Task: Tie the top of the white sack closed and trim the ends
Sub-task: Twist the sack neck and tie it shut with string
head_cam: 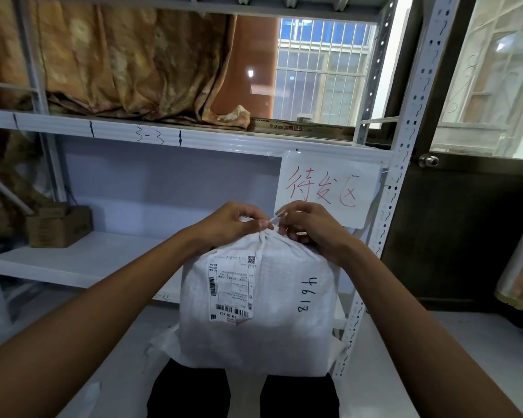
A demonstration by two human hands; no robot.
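A white sack [257, 303] stands upright right in front of the person, its base just above two dark-clad legs [191, 390]; whether it rests on them or on the floor cannot be told. Its top is gathered into a tight, puckered neck between the two hands. The left hand [233, 221] has its fingers curled round that neck from the left, thumb pressed against the bunched cloth. The right hand [311, 227] sits just right of the neck and pinches a thin white tie [274, 219] between thumb and forefinger, its other fingers curled in below. The tie runs taut and slanted across the short gap between the hands, from the left thumb up to the right fingertips. A printed label [231, 286] with barcodes is stuck on the sack's front left, and black handwritten digits [307, 294] run down its right side. Behind stands a pale metal shelf [163, 137] with a paper sign [326, 188] in red handwriting hanging at its right end, a cardboard box [58, 226] on a lower level at the left, and brownish cloth [133, 61] draped on the level above. A dark door with a round knob [428, 160] lies to the right.
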